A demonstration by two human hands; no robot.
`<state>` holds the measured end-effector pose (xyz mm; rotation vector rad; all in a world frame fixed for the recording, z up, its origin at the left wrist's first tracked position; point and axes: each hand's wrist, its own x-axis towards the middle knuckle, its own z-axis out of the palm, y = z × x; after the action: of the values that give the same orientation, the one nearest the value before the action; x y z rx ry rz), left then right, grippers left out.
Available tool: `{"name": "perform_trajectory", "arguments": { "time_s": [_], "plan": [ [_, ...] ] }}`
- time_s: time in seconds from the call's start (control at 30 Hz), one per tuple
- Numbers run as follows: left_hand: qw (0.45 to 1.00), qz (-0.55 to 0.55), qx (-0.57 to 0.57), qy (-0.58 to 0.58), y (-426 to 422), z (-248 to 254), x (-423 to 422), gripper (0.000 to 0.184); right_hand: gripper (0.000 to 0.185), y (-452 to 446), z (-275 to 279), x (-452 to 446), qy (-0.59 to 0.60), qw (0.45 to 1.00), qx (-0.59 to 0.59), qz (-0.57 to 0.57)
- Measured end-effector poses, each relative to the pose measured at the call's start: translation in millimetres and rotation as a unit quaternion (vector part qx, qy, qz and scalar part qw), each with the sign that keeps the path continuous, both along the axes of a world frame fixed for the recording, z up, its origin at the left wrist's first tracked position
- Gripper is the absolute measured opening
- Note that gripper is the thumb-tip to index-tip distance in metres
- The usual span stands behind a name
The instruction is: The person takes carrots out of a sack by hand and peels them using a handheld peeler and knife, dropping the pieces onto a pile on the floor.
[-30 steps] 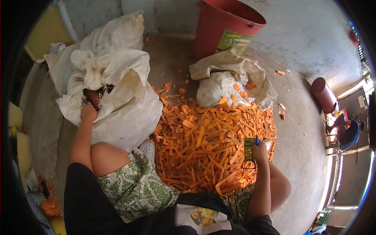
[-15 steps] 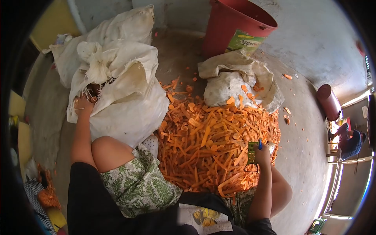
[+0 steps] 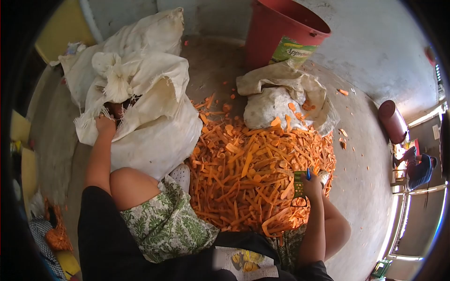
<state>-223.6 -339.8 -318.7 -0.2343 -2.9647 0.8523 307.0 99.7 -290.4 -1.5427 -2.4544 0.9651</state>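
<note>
My left hand [image 3: 106,123] reaches into the frayed mouth of a white woven sack [image 3: 154,140] on the left. Its fingers are mostly hidden by the cloth and shadow, beside dark reddish-brown contents I cannot make out clearly. My right hand [image 3: 312,186] is closed on a hand tool [image 3: 299,183] with a green, hole-patterned part and a dark loop below; a blue piece sticks up by the fingers. Under and beside that hand spreads a large heap of orange peelings and slices [image 3: 239,178], between my bent legs.
Another full white sack [image 3: 150,35] lies behind the first. A crumpled sack [image 3: 272,107] rests at the heap's far edge, before a red bucket [image 3: 262,37]. A dark red container [image 3: 393,122] and another person [image 3: 419,171] are at the far right. Orange scraps dot the floor.
My left hand has moved slightly right and deeper into the sack's mouth, and the frayed edge has shifted left. My right hand, still gripping the tool, has moved slightly left.
</note>
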Motion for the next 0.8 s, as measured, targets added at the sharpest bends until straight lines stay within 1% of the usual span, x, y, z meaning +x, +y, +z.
{"name": "perform_trajectory", "arguments": {
  "time_s": [0.03,0.07,0.17,0.2,0.23,0.3,0.37,0.43,0.5,0.53,0.57,0.63,0.67,0.73,0.77,0.8],
  "plan": [
    [0.999,0.037,0.006,-0.028,6,3,1,0.033,0.025,1,0,0,-0.016,1.000,0.013,0.011],
    [0.991,0.009,-0.070,-0.115,1,1,-12,0.032,0.025,2,-2,2,-0.015,1.000,0.015,0.006],
    [0.991,0.013,-0.047,-0.122,4,12,-3,0.033,0.025,9,-15,5,-0.017,1.000,0.010,0.008],
    [0.996,-0.087,-0.006,-0.015,-22,-26,-20,0.027,0.026,11,-20,7,-0.022,1.000,0.010,0.014],
    [0.996,-0.089,-0.006,-0.015,-23,-33,-28,0.027,0.027,12,-22,8,-0.028,0.999,0.010,0.021],
    [0.986,-0.140,-0.082,-0.041,-24,-39,-38,0.025,0.027,9,-19,5,-0.029,0.999,-0.001,0.014],
    [0.986,-0.126,-0.089,-0.056,-31,-46,-50,0.023,0.027,10,-21,4,-0.030,0.999,-0.012,0.008],
    [0.986,-0.117,-0.096,-0.070,-30,-39,-48,0.023,0.027,13,-25,6,-0.041,0.999,0.000,0.022],
    [0.989,-0.135,-0.036,-0.055,-31,-32,-39,0.022,0.028,14,-23,8,-0.035,0.999,-0.002,0.017],
    [0.992,-0.120,0.013,-0.040,-32,-33,-39,0.018,0.028,12,-20,8,-0.032,0.999,-0.008,0.015],
    [0.992,-0.122,0.012,-0.040,-31,-31,-38,0.018,0.028,10,-17,9,-0.032,0.999,-0.008,0.013],
    [0.982,-0.134,0.124,-0.046,-27,-9,-27,0.019,0.027,9,-11,7,-0.015,0.999,0.016,0.032],
    [0.982,-0.135,0.124,-0.044,-24,3,-22,0.019,0.027,9,-8,8,-0.013,0.999,0.017,0.031],
    [0.954,-0.211,0.213,-0.014,-15,35,-11,0.026,0.028,10,-5,10,0.002,1.000,0.014,0.027],
    [0.954,-0.211,0.212,-0.010,-4,63,5,0.026,0.028,11,-3,11,0.006,0.999,0.014,0.028],
    [0.923,-0.230,0.308,-0.036,13,98,28,0.031,0.028,12,-2,12,-0.004,1.000,0.013,0.027]
  ]
}}
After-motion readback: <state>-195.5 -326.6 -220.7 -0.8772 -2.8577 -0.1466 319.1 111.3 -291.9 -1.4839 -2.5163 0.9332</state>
